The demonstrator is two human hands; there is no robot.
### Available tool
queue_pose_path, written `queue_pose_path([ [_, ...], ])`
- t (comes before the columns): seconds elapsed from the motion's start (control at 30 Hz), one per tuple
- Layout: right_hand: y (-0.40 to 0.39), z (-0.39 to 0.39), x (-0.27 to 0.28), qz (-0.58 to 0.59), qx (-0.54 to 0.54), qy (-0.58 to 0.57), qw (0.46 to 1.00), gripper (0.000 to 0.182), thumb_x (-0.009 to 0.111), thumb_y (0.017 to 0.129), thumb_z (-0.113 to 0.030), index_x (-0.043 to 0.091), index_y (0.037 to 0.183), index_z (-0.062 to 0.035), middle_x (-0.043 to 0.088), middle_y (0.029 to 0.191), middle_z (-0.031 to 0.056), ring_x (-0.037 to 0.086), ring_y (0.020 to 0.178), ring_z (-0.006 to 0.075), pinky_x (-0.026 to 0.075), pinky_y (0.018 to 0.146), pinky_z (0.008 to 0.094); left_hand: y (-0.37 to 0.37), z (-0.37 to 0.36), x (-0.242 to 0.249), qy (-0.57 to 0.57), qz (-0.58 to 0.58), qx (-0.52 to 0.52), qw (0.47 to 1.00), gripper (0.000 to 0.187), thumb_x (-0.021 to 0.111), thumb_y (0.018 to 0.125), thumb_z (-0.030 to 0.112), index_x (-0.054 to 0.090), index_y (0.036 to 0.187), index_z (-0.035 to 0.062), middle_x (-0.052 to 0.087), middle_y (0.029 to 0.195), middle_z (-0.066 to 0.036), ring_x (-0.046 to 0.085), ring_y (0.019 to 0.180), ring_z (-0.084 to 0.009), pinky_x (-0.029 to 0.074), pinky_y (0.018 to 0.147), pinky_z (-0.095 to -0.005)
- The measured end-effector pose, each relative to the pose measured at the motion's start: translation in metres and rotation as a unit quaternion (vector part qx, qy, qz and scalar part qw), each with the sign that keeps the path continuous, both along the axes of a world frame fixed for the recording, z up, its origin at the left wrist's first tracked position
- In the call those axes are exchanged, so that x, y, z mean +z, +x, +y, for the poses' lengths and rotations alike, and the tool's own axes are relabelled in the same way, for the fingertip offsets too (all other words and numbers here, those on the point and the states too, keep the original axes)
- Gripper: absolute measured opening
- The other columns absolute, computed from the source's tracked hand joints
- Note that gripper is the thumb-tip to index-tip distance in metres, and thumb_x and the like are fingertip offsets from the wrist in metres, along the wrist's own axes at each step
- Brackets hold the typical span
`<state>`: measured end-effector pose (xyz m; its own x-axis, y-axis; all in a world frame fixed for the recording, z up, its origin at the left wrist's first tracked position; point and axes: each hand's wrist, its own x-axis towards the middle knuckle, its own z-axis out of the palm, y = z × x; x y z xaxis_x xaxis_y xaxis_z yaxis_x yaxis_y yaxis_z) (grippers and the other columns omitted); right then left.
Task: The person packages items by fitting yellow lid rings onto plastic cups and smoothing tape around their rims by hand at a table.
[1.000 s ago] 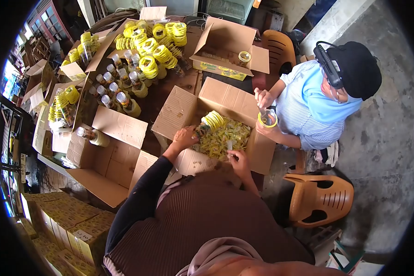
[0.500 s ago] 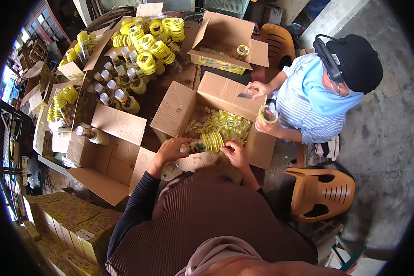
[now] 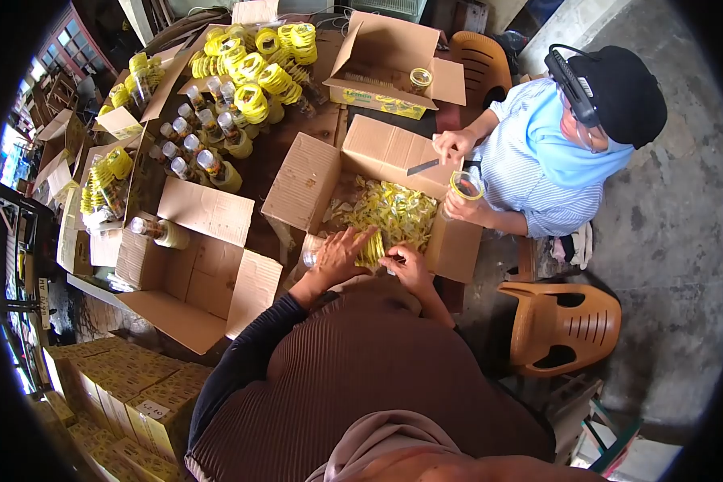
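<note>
My left hand [image 3: 339, 255] lies with its fingers stretched out across a clear bottle-shaped tube [image 3: 310, 258] ringed with yellow bands [image 3: 370, 251]. It covers the tube's middle, leaving the clear end and part of the bands showing. At the other end of the bands is my right hand [image 3: 410, 268], thumb and fingers pinched; what is between them is too small to make out. Both hands are over the near edge of an open carton [image 3: 303, 183]. Yellow and clear plastic scraps [image 3: 398, 210] fill its bottom.
Opposite, a co-worker holds a flat grey blade [image 3: 422, 167] and a clear yellow-rimmed jar [image 3: 467, 185]. At left are an open carton [image 3: 206, 210], clear-topped bottles [image 3: 209, 162] and yellow-ringed stacks [image 3: 251, 102]. An orange chair [image 3: 566, 329] stands at right.
My left hand has gone from gripping the tube's clear end to spreading over the yellow bands. My right hand stays by the bands' end. The co-worker's blade has shifted slightly toward the carton.
</note>
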<state>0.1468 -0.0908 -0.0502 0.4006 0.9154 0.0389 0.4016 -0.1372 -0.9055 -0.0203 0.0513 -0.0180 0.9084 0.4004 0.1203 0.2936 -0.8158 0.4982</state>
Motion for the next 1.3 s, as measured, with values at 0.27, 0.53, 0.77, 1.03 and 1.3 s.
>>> queue_pose_path([
  [0.27, 0.015, -0.011, -0.004, 0.067, -0.056, 0.018, 0.996, 0.021, 0.075, 0.085, -0.015, 0.063, 0.090, 0.0018, 0.059, 0.086, 0.0067, 0.059, 0.078, 0.0148, 0.047, 0.068, 0.0289, -0.011, 0.015, -0.005, -0.052, -0.027, 0.027, 0.998, 0.080, 0.085, 0.064, 0.029, 0.050, 0.134, 0.0162, 0.056, 0.113, -0.013, 0.062, 0.100, -0.0346, 0.053, 0.085, -0.0445],
  [0.53, 0.026, -0.023, 0.000, 0.136, -0.128, -0.016, 0.982, 0.021, 0.072, 0.089, -0.016, 0.062, 0.092, 0.0024, 0.061, 0.085, 0.0040, 0.058, 0.078, 0.0094, 0.047, 0.069, 0.0257, -0.014, 0.033, -0.001, 0.057, -0.015, 0.069, 0.996, 0.090, 0.086, 0.061, 0.024, 0.044, 0.140, 0.0192, 0.053, 0.118, -0.012, 0.059, 0.105, -0.0354, 0.051, 0.088, -0.0437],
  [0.77, 0.024, -0.043, 0.001, 0.195, -0.218, 0.000, 0.956, 0.024, 0.071, 0.089, -0.021, 0.064, 0.092, 0.0011, 0.060, 0.078, 0.0020, 0.052, 0.074, 0.0072, 0.043, 0.066, 0.0241, 0.026, 0.051, 0.002, -0.003, -0.015, 0.170, 0.985, 0.094, 0.084, 0.066, 0.032, 0.036, 0.146, 0.0159, 0.053, 0.119, -0.018, 0.058, 0.106, -0.0368, 0.049, 0.089, -0.0447],
  [1.03, 0.010, -0.046, 0.000, 0.130, -0.206, -0.023, 0.970, 0.023, 0.072, 0.088, -0.021, 0.064, 0.092, 0.0012, 0.061, 0.084, 0.0045, 0.057, 0.077, 0.0109, 0.046, 0.069, 0.0262, 0.049, 0.029, 0.018, 0.054, -0.042, -0.004, 0.998, 0.106, 0.088, 0.058, 0.040, 0.036, 0.147, 0.0158, 0.038, 0.147, -0.017, 0.030, 0.139, -0.0375, 0.029, 0.109, -0.0594],
  [1.3, 0.001, -0.031, -0.001, 0.108, -0.143, 0.008, 0.984, 0.024, 0.073, 0.087, -0.020, 0.065, 0.091, 0.0022, 0.060, 0.089, 0.0069, 0.061, 0.082, 0.0144, 0.049, 0.074, 0.0287, 0.030, 0.020, -0.005, -0.043, 0.005, -0.128, 0.991, 0.062, 0.082, 0.069, 0.034, 0.057, 0.121, 0.0110, 0.065, 0.103, -0.009, 0.063, 0.097, -0.0298, 0.049, 0.085, -0.0445],
])
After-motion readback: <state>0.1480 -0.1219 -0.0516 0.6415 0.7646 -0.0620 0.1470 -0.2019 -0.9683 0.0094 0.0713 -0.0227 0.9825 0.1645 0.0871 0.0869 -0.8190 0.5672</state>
